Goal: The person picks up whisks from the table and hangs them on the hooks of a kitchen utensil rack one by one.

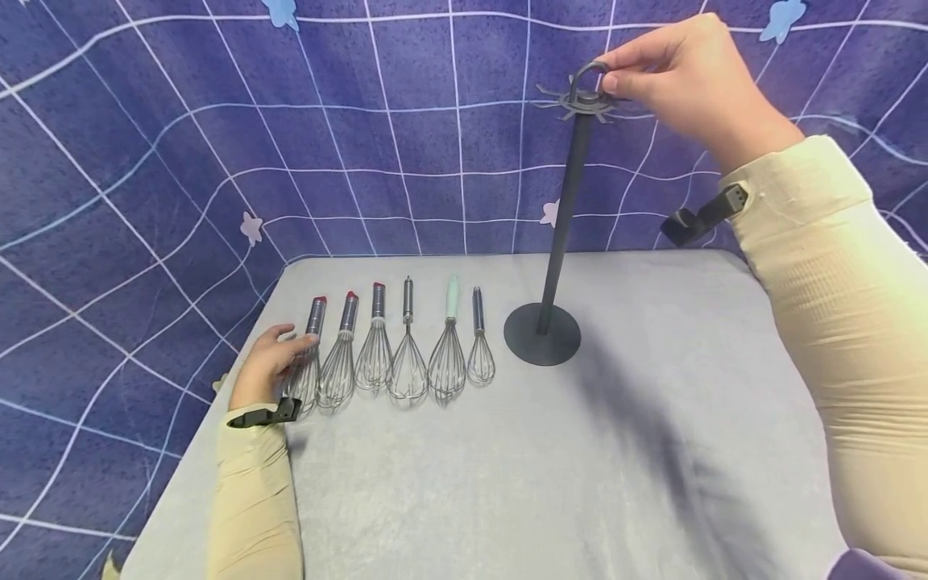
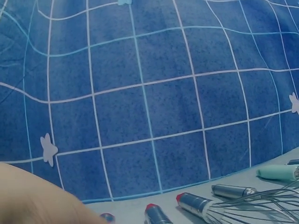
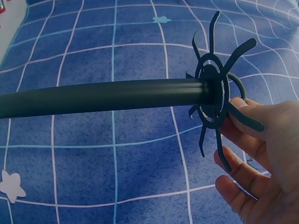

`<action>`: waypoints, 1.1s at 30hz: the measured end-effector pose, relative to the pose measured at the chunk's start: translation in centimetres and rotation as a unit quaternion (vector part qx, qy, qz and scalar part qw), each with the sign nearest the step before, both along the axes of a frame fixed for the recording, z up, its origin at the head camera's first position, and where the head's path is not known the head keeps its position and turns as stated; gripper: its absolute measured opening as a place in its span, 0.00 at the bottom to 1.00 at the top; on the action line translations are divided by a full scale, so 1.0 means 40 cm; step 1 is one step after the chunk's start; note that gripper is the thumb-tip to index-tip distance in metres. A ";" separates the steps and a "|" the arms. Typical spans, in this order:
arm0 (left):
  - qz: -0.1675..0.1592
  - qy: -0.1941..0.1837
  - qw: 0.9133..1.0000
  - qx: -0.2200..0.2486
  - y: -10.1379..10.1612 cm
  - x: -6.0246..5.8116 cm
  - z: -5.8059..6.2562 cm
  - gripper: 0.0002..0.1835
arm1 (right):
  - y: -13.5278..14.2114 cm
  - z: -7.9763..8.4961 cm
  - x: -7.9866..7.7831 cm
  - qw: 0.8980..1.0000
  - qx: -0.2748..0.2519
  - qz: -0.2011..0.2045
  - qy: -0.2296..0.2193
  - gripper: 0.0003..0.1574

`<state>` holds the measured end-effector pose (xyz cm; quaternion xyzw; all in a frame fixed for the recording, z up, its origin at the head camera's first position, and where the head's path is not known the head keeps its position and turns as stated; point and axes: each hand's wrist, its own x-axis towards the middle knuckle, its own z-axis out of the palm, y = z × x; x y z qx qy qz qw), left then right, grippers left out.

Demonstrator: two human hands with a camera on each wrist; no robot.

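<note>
Head view: right hand (image 1: pixel 699 84) pinches the top ring (image 3: pixel 240 85) of a dark, round-based metal stand (image 1: pixel 565 213); left hand (image 1: pixel 270 361) spreads at a red-tipped wire whisk (image 1: pixel 315 322) left of that stand. A sideways tug could topple it.

starry blue cloth (image 1: pixel 413 137), pale grey tabletop (image 1: pixel 449 483)

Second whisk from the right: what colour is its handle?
The handle is mint green; head view shows it best.
</note>
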<state>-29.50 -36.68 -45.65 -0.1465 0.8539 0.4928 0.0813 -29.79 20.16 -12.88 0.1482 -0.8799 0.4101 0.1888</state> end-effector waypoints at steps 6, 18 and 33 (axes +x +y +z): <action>0.012 -0.001 1.000 -0.016 0.008 -0.011 -0.015 0.45 | 0.003 0.002 -0.003 1.000 0.007 -0.001 0.003 0.17; 0.031 0.024 0.999 0.033 0.011 -0.008 -0.019 0.37 | 0.007 0.000 -0.005 1.000 0.017 -0.007 0.003 0.19; 0.050 0.037 0.987 0.149 -0.010 0.011 -0.016 0.23 | 0.005 0.009 0.002 0.999 0.040 -0.021 -0.010 0.18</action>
